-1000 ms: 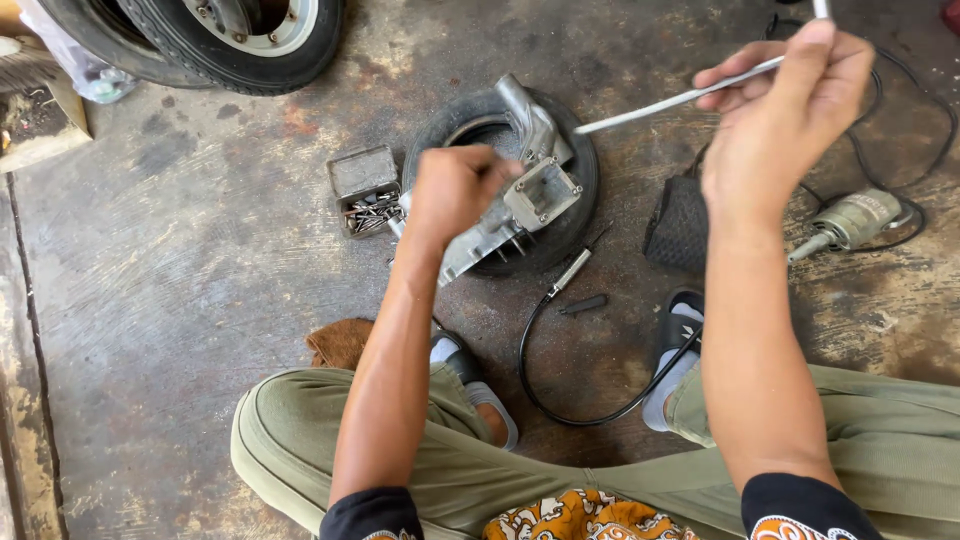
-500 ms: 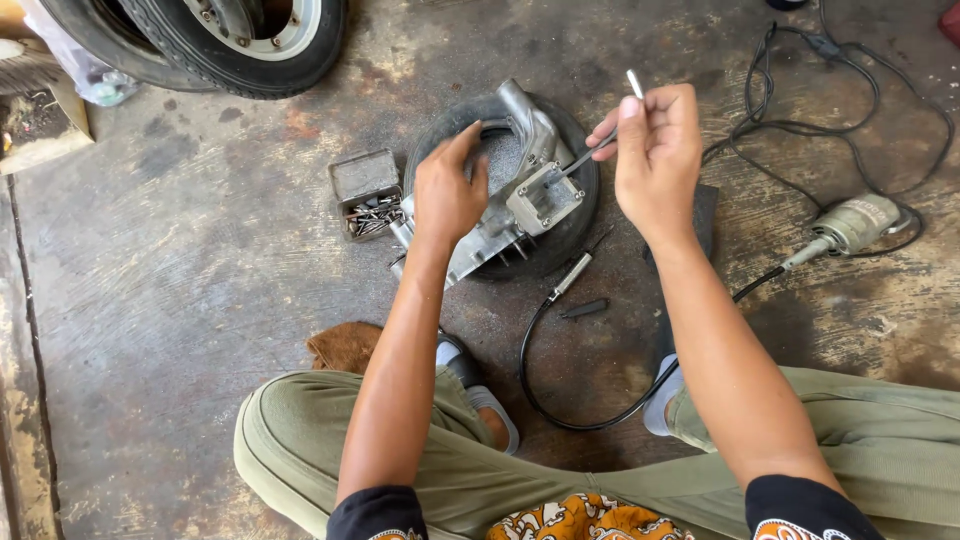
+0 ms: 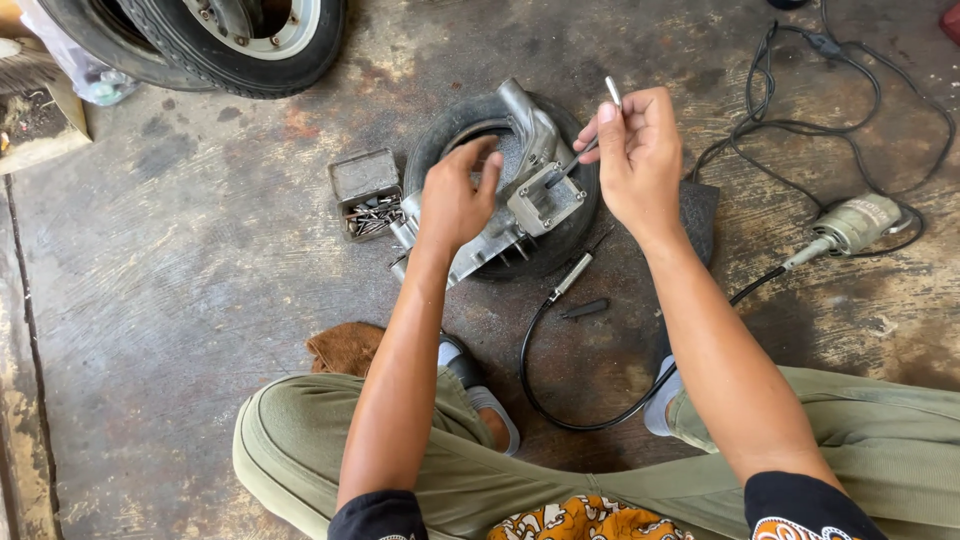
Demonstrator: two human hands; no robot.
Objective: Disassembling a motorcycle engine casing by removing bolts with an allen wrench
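Concrete floor (image 3: 180,250) | two tyres, one metal casting (image 3: 520,200) | left hand (image 3: 455,200) released | right hand (image 3: 640,160) grasping rod (image 3: 590,135)

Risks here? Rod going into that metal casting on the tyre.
1. The grey metal engine casting only rests on the small black tyre; the left hand looks barely on it, so it may rock.
2. The right hand pinches the thin metal rod high up; it could slip or bend.
3. The black flexible cable loops by the feet, a snag hazard.

Repair workshop, stained concrete floor (image 3: 180,270), tyre (image 3: 250,50), flex-shaft grinder (image 3: 855,225)
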